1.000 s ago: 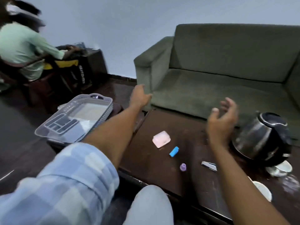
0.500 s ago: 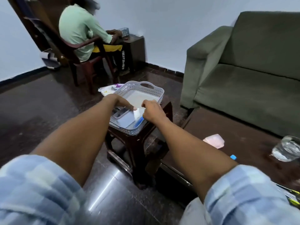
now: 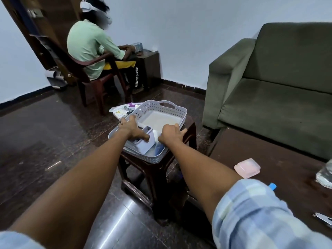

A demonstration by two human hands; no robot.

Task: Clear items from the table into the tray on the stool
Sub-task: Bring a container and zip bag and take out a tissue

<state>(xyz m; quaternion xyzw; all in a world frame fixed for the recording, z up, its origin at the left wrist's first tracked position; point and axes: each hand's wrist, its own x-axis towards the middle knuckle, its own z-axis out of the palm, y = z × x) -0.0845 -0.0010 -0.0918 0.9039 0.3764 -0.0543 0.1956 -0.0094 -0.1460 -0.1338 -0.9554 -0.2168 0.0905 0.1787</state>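
Both hands now at tray (image 3: 177, 109), centre of frame, on dark stool (image 3: 190, 131); 1 s ago both up over table, 0.5 s ago already reaching into tray. View swung left off table (image 3: 280, 169) since then, kettle gone from frame

L hand (image 3: 133, 131): fingers spread, flat across white box (image 3: 146, 142) at near end of tray, thumb toward far left rim. Open, pressing/steadying, not clamped on anything visible

R hand (image 3: 170, 133): draped over near right rim of tray, fingers curled loosely over edge toward stool top. Cannot tell if gripping rim or just resting

Tray contents: white box w/ dark item in it, pale sheet beside it, something bluish at near corner, partly hidden. Far half of tray bare

Still on table, right side of frame: pink soap case (image 3: 247, 167), small blue item (image 3: 272, 186) peeking past sleeve, metal clipper-like tool (image 3: 323, 219) lower right edge, clear wrapped obj (image 3: 325, 174) far right edge, cut off

Judgement: no table item in either hand; looks like arranging/steadying tray, not a drop-off. Task barely begun, at least 4 pcs left on table. Next prob. back right for soap case, nearest

Background upper left: second person seated in chair (image 3: 75, 63); green sofa (image 3: 269, 90) upper right
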